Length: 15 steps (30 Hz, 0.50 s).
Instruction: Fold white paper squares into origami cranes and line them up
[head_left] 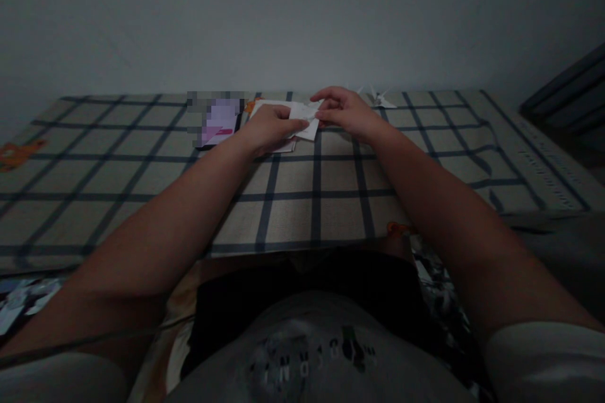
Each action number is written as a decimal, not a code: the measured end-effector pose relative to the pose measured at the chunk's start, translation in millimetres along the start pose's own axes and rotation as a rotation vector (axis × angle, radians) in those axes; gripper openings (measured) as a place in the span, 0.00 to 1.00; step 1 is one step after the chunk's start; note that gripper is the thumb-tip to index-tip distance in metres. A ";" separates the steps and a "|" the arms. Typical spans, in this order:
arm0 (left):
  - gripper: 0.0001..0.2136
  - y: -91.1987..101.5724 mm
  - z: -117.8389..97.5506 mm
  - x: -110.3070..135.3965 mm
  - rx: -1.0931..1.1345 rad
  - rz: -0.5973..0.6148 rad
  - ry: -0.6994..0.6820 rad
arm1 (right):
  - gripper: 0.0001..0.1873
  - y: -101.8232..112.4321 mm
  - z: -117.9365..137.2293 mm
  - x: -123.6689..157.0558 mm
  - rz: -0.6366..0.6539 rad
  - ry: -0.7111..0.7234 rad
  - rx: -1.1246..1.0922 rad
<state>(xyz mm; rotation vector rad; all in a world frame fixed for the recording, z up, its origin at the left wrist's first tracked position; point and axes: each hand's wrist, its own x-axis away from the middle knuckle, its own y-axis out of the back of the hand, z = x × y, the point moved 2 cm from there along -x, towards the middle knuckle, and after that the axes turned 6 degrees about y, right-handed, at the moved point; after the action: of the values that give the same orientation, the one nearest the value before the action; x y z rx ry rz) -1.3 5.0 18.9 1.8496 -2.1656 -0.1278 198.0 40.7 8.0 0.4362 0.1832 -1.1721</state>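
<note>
A small white folded paper [306,121] is held between both hands over a checked cloth [142,170]. My left hand [270,128] grips the paper's left side, fingers curled over it. On the paper's right edge my right hand [344,111] pinches with thumb and fingertips. Under the hands lie more white sheets [265,107], partly hidden by the left hand.
A phone with a lit pink screen [218,122] lies left of the hands. A white folded paper crane [379,99] stands at the back right by the wall. An orange shape [16,153] is printed at the cloth's left edge. Dark furniture [567,97] is at far right.
</note>
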 end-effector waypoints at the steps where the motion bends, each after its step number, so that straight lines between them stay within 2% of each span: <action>1: 0.03 0.6 0.9 -1.1 -0.012 0.001 -0.001 | 0.16 0.6 -0.2 -0.1 0.007 0.001 0.000; 10: 0.06 1.3 4.5 -4.9 -0.061 -0.031 -0.063 | 0.17 -2.4 -3.1 2.0 -0.003 -0.020 -0.047; 15: 0.07 3.8 8.5 -8.6 -0.118 -0.028 -0.095 | 0.18 -2.0 -10.5 -2.0 0.043 0.027 0.012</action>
<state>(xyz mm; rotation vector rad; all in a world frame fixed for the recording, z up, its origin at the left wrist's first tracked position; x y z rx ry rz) -6.2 13.1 10.4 1.8425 -2.1443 -0.3481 196.2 46.2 -1.2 0.4648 0.1893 -1.1264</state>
